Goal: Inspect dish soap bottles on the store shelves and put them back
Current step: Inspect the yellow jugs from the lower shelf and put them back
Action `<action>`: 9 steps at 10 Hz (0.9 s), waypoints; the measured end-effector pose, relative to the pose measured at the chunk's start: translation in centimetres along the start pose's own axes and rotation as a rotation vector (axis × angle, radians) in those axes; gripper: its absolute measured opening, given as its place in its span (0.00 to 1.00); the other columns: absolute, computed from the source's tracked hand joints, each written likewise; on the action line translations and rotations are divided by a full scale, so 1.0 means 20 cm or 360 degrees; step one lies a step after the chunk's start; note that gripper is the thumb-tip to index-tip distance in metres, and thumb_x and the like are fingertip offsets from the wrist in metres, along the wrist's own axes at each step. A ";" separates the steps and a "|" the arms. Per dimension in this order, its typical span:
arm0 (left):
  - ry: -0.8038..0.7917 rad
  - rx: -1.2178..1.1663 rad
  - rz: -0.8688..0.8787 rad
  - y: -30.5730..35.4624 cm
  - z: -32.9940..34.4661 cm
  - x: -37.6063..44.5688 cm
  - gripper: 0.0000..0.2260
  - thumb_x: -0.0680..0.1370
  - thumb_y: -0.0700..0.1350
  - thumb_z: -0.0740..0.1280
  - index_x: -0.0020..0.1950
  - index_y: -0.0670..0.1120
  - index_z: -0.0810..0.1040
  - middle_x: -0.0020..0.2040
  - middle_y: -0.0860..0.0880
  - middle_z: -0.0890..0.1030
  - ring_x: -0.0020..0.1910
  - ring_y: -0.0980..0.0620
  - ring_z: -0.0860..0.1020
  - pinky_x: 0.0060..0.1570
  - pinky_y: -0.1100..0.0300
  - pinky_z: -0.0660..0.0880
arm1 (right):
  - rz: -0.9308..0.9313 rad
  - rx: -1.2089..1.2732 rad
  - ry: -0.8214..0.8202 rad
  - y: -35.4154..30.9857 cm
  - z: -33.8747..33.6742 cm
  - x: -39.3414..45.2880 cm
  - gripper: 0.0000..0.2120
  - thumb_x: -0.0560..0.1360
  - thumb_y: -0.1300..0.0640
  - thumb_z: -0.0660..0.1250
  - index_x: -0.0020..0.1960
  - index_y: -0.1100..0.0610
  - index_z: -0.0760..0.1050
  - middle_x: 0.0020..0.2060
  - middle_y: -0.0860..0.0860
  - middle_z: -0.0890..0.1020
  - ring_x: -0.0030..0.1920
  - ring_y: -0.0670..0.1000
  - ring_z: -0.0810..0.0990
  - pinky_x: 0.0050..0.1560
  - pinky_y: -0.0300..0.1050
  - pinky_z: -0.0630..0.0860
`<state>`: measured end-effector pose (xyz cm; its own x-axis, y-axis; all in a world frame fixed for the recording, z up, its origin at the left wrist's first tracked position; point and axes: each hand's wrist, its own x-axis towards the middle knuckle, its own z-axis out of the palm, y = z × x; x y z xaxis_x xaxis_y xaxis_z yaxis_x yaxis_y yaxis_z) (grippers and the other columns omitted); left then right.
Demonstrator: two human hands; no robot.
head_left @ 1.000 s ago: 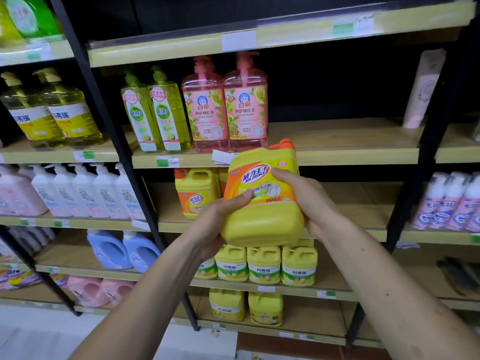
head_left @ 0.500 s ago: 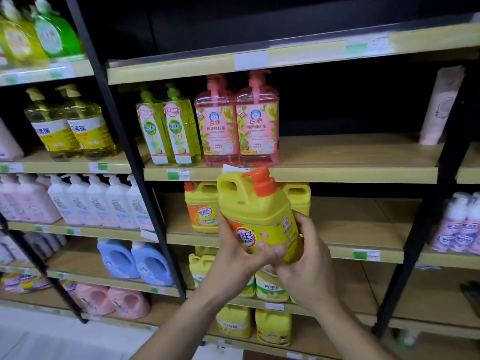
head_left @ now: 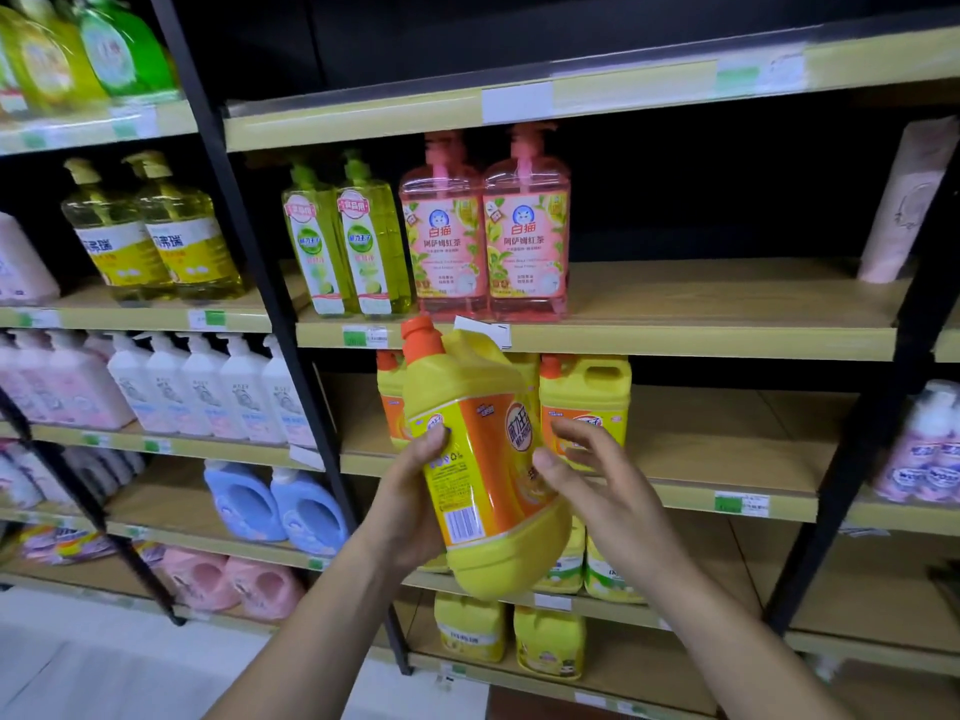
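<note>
A yellow dish soap bottle (head_left: pixel 483 459) with an orange cap and an orange label is held in front of the shelves, tilted with its cap up and to the left. Its barcode side faces me. My left hand (head_left: pixel 410 496) grips its left side, thumb on the label. My right hand (head_left: pixel 597 485) is at its right side with the thumb touching the label and the fingers loosely spread, not wrapped round it. Two matching yellow bottles (head_left: pixel 584 392) stand behind it on the wooden shelf (head_left: pixel 727 439).
Pink pump bottles (head_left: pixel 483 236) and green ones (head_left: pixel 348 246) stand on the shelf above. Smaller yellow jugs (head_left: pixel 550 641) fill the lower shelves. A black upright post (head_left: pixel 270 304) divides the bays. White pump bottles (head_left: pixel 208 387) and blue jugs (head_left: pixel 275 501) are at the left.
The bottle was turned from its front label to its side and barcode, and stood more upright. My right hand loosened from a full grip to a light thumb touch.
</note>
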<state>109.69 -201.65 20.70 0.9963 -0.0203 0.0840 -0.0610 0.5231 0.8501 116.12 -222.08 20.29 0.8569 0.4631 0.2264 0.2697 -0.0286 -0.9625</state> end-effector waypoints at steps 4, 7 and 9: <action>-0.0005 0.0029 -0.0084 -0.01 -0.10 0.01 0.36 0.64 0.55 0.88 0.68 0.43 0.85 0.66 0.38 0.85 0.63 0.36 0.85 0.65 0.37 0.81 | 0.0543 0.1102 -0.0741 0.29 -0.05 0.09 0.39 0.65 0.53 0.88 0.71 0.62 0.78 0.69 0.65 0.81 0.68 0.65 0.82 0.64 0.58 0.82; -0.0270 0.1434 -0.0053 -0.04 -0.27 -0.15 0.40 0.80 0.50 0.78 0.87 0.59 0.59 0.84 0.56 0.67 0.83 0.52 0.66 0.79 0.49 0.68 | 0.0100 -0.0038 -0.0290 0.43 -0.21 0.12 0.46 0.53 0.57 0.92 0.68 0.52 0.78 0.58 0.49 0.89 0.61 0.52 0.86 0.60 0.54 0.84; 0.0110 0.1751 0.0204 -0.20 -0.25 -0.15 0.39 0.74 0.51 0.83 0.80 0.64 0.67 0.74 0.61 0.76 0.71 0.59 0.77 0.66 0.64 0.76 | -0.0061 -0.0286 -0.0248 0.49 -0.18 0.14 0.37 0.67 0.68 0.82 0.53 0.27 0.75 0.47 0.28 0.82 0.47 0.33 0.82 0.45 0.26 0.76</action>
<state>107.34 -199.38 14.47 0.9778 0.0455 0.2046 -0.1509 -0.5247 0.8378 122.75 -224.15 11.96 0.7701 0.5977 0.2228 0.3864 -0.1592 -0.9085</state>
